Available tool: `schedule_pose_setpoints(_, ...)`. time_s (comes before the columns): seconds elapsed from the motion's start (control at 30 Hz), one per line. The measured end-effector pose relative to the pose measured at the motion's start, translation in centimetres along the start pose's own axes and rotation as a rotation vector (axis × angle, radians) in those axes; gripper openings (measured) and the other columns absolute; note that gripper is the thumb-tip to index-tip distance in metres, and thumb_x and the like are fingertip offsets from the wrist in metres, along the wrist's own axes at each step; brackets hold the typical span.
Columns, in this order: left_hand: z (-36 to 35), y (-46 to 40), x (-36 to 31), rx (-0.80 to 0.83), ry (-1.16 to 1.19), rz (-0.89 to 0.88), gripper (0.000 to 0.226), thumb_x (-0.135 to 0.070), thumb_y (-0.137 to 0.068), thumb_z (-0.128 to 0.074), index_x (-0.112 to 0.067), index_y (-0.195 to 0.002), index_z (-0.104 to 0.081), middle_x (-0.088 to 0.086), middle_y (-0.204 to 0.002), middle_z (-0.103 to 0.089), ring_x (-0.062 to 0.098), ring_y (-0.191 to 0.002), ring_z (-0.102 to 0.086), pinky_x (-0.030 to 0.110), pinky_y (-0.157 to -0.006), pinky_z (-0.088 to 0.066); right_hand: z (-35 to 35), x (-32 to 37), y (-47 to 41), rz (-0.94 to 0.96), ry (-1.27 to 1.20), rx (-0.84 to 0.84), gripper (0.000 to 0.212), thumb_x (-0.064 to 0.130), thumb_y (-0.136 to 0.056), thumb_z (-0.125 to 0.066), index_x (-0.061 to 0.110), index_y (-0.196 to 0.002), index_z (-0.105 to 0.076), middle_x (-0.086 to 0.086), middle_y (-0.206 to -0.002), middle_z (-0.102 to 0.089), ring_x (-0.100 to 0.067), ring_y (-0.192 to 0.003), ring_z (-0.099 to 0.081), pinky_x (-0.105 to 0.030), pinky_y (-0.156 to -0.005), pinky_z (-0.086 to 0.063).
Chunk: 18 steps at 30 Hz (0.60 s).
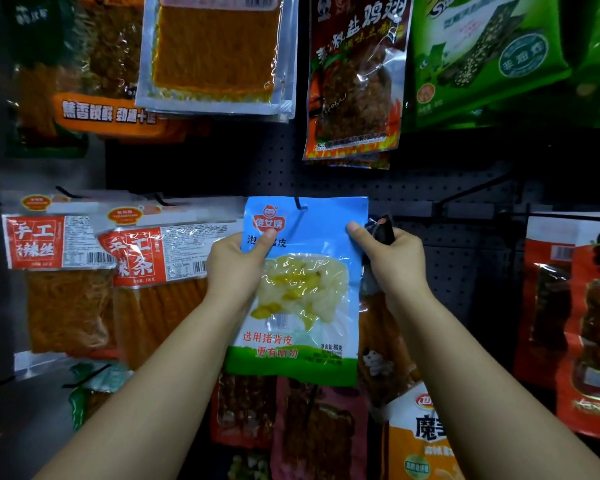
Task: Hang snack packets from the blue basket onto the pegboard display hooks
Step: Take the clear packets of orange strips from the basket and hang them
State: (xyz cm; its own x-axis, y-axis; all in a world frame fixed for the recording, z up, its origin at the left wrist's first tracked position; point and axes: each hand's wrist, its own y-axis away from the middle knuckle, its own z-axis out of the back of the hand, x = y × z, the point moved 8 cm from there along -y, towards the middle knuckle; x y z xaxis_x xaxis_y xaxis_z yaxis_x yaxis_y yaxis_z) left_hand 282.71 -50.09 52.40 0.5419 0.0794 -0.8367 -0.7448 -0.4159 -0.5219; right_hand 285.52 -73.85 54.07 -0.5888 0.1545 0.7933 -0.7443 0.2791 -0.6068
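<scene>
Packet: blue-and-green snack packet [302, 289], clear window showing pale yellow pieces, red print.
Place: top edge at a black hook [298, 202] on the dark pegboard [447, 188].
Left hand [234, 268]: pinches its left edge, thumb in front.
Right hand [390, 261]: pinches its right edge, also holding a dark packet [381, 230].

Both forearms are bare to the frame's lower edge; left hand [238, 268] and right hand [390, 261] wear nothing, nails short.
</scene>
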Motion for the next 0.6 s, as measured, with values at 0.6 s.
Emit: schedule_pose_setpoints(0.6, -3.0, 1.0, 2.0, 0.026, -0.286, -0.416, 0.094, -0.05, -0.068, -0.073, -0.035, -0.143, -0.019, -0.012, -0.142, -0.019, 0.012, -0.136, -0.021, 0.025, -0.107, -0.024, 1.2, -2.9, -0.4, -0.031, 0.068, -0.031, 0.04, 0.047, -0.072, -0.077, 0.016, -0.057, -0.057, -0.008, -0.057, -0.059, -0.019, -0.056, -0.052, -0.034, -0.057, -0.041)
